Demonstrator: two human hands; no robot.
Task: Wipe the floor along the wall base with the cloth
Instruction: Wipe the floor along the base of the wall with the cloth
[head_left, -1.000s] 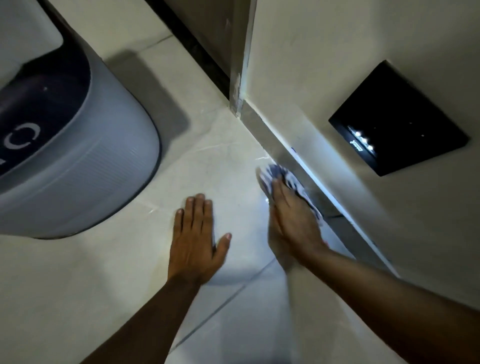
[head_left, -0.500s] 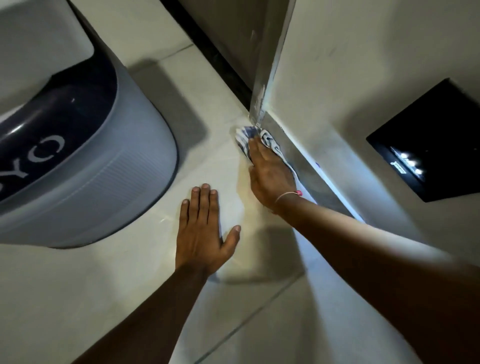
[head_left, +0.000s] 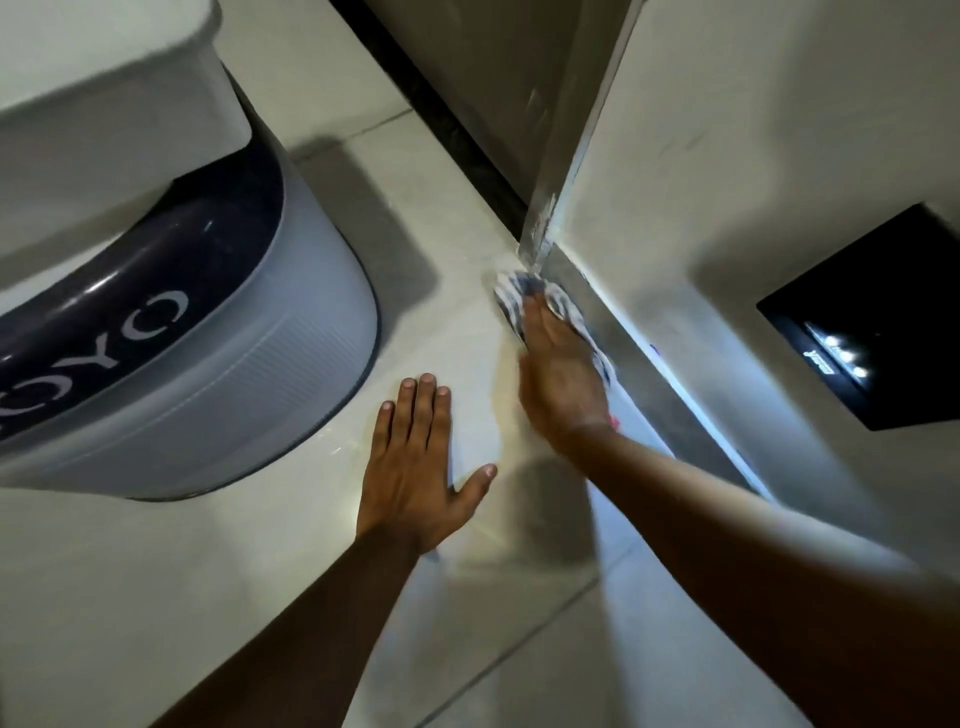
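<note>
A blue-and-white patterned cloth (head_left: 511, 293) lies on the pale tiled floor (head_left: 441, 291), pressed against the grey skirting (head_left: 639, 353) at the wall's base, right at the wall corner. My right hand (head_left: 563, 374) lies flat on top of the cloth, fingers pointing toward the corner, and hides most of it. My left hand (head_left: 418, 467) rests palm-down on the floor to the left, fingers spread, holding nothing.
A large grey rounded appliance (head_left: 234, 374) with a dark top band and white letters stands on the floor at left. A black panel with small lights (head_left: 872, 317) sits in the wall at right. A dark strip (head_left: 452, 130) runs along the far floor beyond the corner.
My right hand slid the cloth along the wall base away from me, from mid-skirting up to the wall corner. The left hand stayed planted on the floor.
</note>
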